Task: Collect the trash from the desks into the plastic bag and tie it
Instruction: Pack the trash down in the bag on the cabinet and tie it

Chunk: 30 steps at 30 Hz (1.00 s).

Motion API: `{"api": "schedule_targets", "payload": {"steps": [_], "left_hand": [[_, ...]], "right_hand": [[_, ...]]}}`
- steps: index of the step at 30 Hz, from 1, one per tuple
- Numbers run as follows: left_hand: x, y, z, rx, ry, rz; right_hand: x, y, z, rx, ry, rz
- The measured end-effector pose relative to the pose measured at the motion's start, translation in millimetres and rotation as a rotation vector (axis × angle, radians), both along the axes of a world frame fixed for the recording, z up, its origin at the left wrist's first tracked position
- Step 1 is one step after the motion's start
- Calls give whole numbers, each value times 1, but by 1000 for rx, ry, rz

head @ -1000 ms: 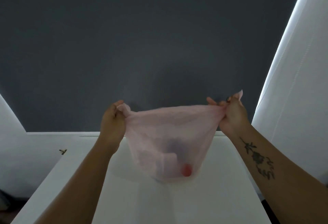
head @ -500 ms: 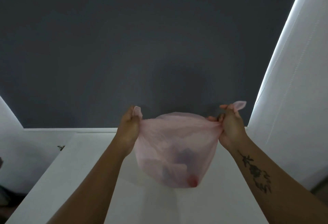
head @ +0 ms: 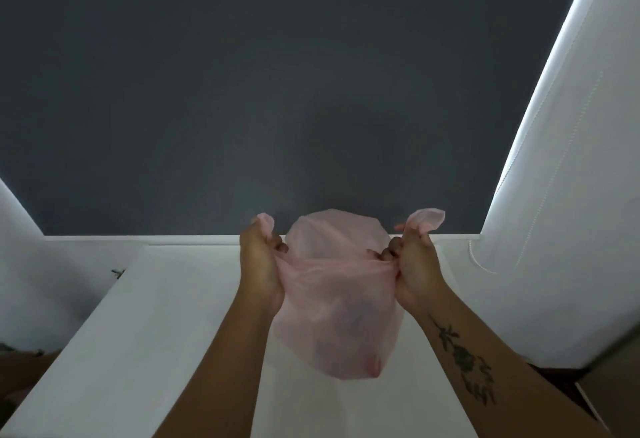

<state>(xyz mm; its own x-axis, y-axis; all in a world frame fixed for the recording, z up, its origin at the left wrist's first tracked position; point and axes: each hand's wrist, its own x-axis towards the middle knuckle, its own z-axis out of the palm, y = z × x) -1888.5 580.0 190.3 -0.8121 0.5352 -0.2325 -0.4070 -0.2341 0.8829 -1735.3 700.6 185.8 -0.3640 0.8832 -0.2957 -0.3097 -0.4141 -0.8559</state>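
Two hands, left (head: pixel 259 264) and right (head: pixel 415 264), fingers clamped on pink bag (head: pixel 339 316) above white desk (head: pixel 138 351); dark wall (head: pixel 277 91) behind.

A translucent pale pink plastic bag (head: pixel 337 313) is being shown over a white table (head: pixel 145 351); a dark grey wall (head: pixel 277 91) is being seen at twelve o'clock, white blinds (head: pixel 568 195) at three.

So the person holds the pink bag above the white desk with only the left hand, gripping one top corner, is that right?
Not quite: the head view shows both hands holding it. The left hand grips one top corner of the pink bag and the right hand grips the other, above the white desk.
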Motion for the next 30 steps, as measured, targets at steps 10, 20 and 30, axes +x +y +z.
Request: {"api": "schedule_targets", "payload": {"steps": [10,20,30], "left_hand": [[24,-14,-15,-45,165,-68],[39,-2,-20,-39,43,-87],[55,-14,-27,-87,277,118]], "right_hand": [[2,-11,-11,36,-34,84],[-8,-16,-25,50,-173,129],[-2,-25,-31,-1,-138,-8]]}}
